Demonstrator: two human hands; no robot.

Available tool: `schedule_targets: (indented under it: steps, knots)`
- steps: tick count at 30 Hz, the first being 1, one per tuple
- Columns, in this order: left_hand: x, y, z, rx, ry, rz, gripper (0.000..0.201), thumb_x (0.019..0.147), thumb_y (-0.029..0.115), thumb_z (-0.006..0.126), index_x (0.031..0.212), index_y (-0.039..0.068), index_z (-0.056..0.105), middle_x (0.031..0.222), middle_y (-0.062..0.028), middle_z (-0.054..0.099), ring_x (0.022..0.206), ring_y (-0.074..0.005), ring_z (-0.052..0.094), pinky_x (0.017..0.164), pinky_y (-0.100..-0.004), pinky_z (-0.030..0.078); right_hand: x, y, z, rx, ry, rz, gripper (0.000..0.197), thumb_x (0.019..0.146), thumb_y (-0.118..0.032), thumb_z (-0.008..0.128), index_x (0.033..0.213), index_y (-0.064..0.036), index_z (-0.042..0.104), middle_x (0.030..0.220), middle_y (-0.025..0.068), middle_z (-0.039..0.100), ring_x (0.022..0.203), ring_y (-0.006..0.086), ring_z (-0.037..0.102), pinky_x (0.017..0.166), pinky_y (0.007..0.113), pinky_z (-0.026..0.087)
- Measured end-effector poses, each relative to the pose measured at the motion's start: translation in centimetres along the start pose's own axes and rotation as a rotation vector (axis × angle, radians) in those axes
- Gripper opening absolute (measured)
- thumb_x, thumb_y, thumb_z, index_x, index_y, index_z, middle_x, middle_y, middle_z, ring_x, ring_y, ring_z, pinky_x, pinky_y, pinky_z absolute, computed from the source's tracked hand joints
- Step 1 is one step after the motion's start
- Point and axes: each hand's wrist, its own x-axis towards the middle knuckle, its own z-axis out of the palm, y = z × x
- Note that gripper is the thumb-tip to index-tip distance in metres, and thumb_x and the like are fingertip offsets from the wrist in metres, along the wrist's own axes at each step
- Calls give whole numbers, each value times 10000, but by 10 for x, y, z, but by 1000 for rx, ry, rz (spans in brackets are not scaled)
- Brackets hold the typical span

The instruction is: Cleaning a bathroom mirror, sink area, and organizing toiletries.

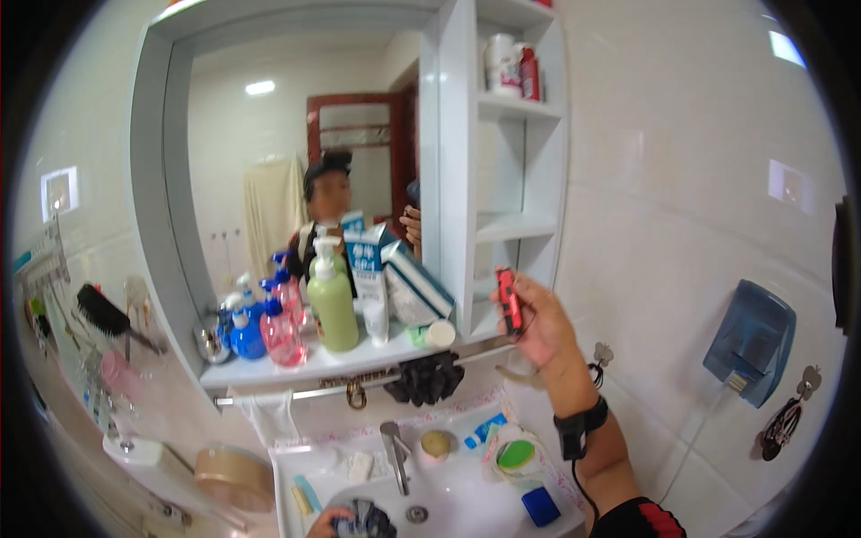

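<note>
My right hand point(538, 323) is raised in front of the lower shelves at the mirror's right. Its fingers pinch a small red and black bar-shaped object point(509, 302), held nearly upright; its exact kind I cannot make out. At the lower edge, over the front of the white sink point(448, 524), only part of my left hand point(328, 522) shows. It is closed on a crumpled grey-blue cloth-like bundle point(366, 518). The faucet point(393, 457) and the drain point(417, 514) lie close to that bundle.
A ledge point(256, 369) under the mirror point(238, 125) carries a green pump bottle point(332, 305), pink and blue bottles and white tubes. Black scrunched fabric point(426, 378) hangs below. Round soap point(436, 444), a blue box point(541, 507) and a green-centred dish point(515, 455) sit around the sink.
</note>
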Motion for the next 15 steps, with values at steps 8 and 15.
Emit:
schedule_targets:
  steps: [8,15]
  knots:
    - [94,51,77,237,-149,122,333,954,318,473,1096,41,591,1078,-106,568,1042,-214,522,940,-327,384,-76,116,29,1,-109,391,391,869,-120,620,1242,-48,531,957,128,664,759,118,641,626,216,523]
    - [104,50,83,534,-11,187,313,897,366,594,1064,105,638,952,-127,524,923,-279,529,842,-341,415,-103,156,53,-342,-276,302,409,840,-17,652,1233,-23,540,903,15,613,687,26,548,586,160,441]
